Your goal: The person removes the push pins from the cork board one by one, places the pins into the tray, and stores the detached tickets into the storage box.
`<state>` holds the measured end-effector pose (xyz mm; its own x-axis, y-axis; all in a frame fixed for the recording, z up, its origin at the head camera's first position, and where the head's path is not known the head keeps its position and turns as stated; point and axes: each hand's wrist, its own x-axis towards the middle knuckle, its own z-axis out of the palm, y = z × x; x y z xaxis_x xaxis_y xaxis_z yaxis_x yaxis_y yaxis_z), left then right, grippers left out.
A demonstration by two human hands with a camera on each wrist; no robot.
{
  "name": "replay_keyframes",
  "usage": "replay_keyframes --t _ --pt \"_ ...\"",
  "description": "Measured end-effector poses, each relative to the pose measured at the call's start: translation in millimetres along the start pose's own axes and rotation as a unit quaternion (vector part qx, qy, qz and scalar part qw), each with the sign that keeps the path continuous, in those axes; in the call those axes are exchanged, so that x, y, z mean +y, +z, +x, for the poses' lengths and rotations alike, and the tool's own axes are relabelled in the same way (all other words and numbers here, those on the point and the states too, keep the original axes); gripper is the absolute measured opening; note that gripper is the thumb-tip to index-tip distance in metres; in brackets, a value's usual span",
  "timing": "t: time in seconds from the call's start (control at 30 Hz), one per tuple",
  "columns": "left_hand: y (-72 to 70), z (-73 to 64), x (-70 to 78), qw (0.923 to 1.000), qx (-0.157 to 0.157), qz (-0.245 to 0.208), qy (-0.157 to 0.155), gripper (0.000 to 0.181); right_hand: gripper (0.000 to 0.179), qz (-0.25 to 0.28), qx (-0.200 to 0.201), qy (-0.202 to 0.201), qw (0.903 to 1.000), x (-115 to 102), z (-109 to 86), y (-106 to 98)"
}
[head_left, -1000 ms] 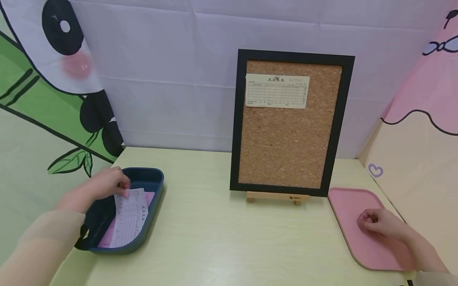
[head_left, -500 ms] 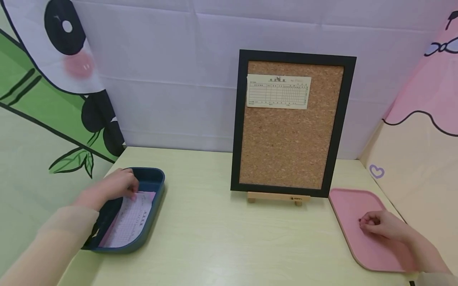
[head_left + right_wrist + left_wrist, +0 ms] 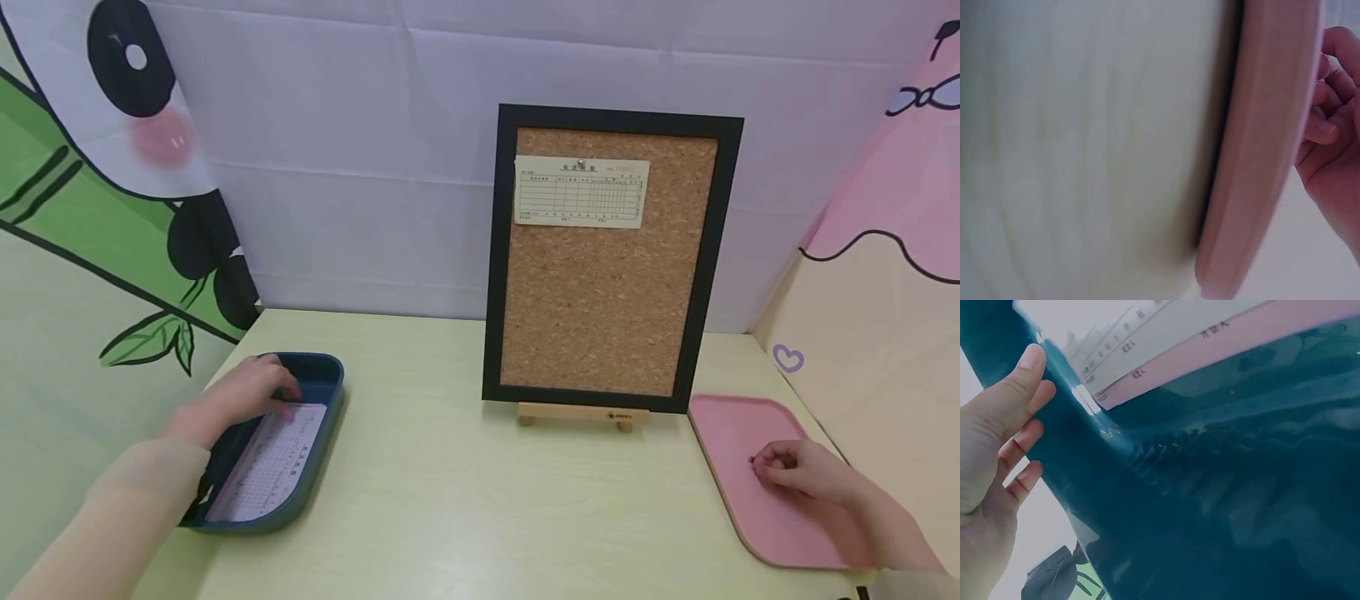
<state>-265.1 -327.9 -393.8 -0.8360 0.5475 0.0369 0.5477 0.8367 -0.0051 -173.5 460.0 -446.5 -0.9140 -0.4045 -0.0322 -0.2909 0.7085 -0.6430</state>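
Note:
Inside the dark blue tray (image 3: 337,392) at the left lies a printed white form (image 3: 273,467), with a pink sheet (image 3: 1147,381) under it. Over the form's far end my left hand (image 3: 251,392) hovers with loosely bent fingers; the left wrist view shows thumb and fingers apart from the paper. My right hand (image 3: 806,471) is above the pink tray (image 3: 738,417), fingers curled. At its fingertips shows a small dark-red thing (image 3: 752,459), too small to tell its kind. In the right wrist view the tray's rim (image 3: 1260,150) partly hides this hand.
A black-framed cork board (image 3: 600,317) stands on a small wooden easel (image 3: 581,413) at the back. One printed slip (image 3: 581,192) hangs on it by a pin (image 3: 581,164). The pale table (image 3: 465,500) lies between the two trays.
My left hand has let the lifted form down flat into the blue tray, moved slightly right and loosened its fingers. My right hand stays over the pink tray; the dark-red speck has come into sight.

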Motion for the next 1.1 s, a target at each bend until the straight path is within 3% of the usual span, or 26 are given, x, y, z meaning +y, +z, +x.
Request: replay_keyframes --t 0.3,0.6,0.77,1.1 --pt "-6.7 -2.1 6.0 0.9992 0.025 -0.008 -0.030 0.028 0.006 -0.019 0.022 0.010 0.9995 -13.8 -3.9 -7.0" --pt "-30.5 -1.0 27.1 0.9949 0.069 -0.020 -0.070 0.039 0.009 -0.063 0.058 0.028 0.9959 -30.1 -7.0 -20.9" --pt "-42.8 0.0 39.0 0.9930 0.092 -0.020 -0.072 0.041 0.011 -0.065 0.078 0.041 0.9940 -42.3 -6.0 -27.1" --pt "-62.4 3.8 58.0 0.9881 0.129 -0.023 -0.081 0.045 0.009 -0.111 0.140 0.029 0.9835 -66.7 -6.3 -41.1"
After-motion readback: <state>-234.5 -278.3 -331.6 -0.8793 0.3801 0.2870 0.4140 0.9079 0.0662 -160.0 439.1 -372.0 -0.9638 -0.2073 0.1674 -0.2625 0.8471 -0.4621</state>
